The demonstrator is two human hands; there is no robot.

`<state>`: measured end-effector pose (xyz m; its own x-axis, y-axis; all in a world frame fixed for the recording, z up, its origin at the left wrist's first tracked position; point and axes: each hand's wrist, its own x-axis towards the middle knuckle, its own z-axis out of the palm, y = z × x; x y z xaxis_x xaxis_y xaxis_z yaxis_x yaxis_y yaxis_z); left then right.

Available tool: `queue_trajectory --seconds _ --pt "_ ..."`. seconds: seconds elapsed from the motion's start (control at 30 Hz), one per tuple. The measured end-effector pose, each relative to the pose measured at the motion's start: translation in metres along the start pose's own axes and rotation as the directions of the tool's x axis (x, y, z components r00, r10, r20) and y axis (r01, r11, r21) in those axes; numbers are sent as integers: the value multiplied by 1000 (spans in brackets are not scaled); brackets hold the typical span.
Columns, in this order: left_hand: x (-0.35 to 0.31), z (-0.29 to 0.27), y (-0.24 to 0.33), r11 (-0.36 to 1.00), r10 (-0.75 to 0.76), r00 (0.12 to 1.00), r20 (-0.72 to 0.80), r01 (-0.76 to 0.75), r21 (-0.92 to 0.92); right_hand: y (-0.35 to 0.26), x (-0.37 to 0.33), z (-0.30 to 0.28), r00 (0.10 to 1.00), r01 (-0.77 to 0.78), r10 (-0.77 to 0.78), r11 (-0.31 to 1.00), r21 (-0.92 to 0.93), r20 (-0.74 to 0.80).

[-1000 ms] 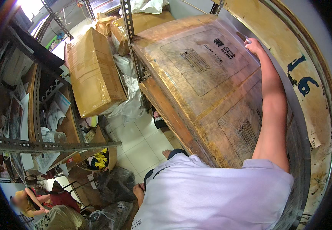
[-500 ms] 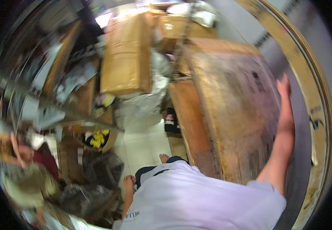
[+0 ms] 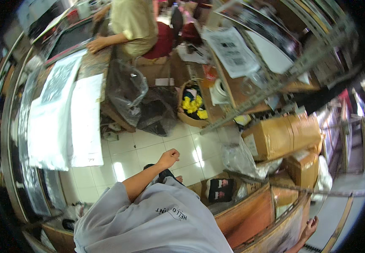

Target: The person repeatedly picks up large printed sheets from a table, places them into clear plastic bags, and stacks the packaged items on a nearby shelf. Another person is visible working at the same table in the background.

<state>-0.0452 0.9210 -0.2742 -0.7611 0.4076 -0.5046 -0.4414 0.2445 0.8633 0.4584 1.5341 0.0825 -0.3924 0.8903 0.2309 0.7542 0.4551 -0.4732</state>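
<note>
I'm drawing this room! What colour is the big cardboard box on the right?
Light brown: the big cardboard box shows best in the head view.

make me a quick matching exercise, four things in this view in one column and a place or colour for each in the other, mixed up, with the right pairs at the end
Column one
1. left hand
2. right hand
3. yellow bundle
4. large taped carton

Column two
A. inside an open container
B. brown in colour
C. seen against pale floor tiles
D. near the picture's lower right corner

Right pairs: 1-C, 2-D, 3-A, 4-B
</note>
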Motion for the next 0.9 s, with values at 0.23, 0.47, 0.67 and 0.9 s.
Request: queue_trajectory --seconds 0.23,0.47,0.67,0.9 --pt "-50 -97 70 960 250 942 -223 -271 -66 -258 43 173 831 429 -455 890 153 321" --pt "-111 -240 91 913 406 663 -629 -324 248 -367 -22 435 617 448 -677 722 528 401" --pt "-159 -330 52 769 593 411 -693 -36 638 -360 -298 623 399 -278 -405 801 530 823" --pt "-164 -341 30 580 631 497 -595 208 788 -277 -447 630 157 260 -455 875 408 877"
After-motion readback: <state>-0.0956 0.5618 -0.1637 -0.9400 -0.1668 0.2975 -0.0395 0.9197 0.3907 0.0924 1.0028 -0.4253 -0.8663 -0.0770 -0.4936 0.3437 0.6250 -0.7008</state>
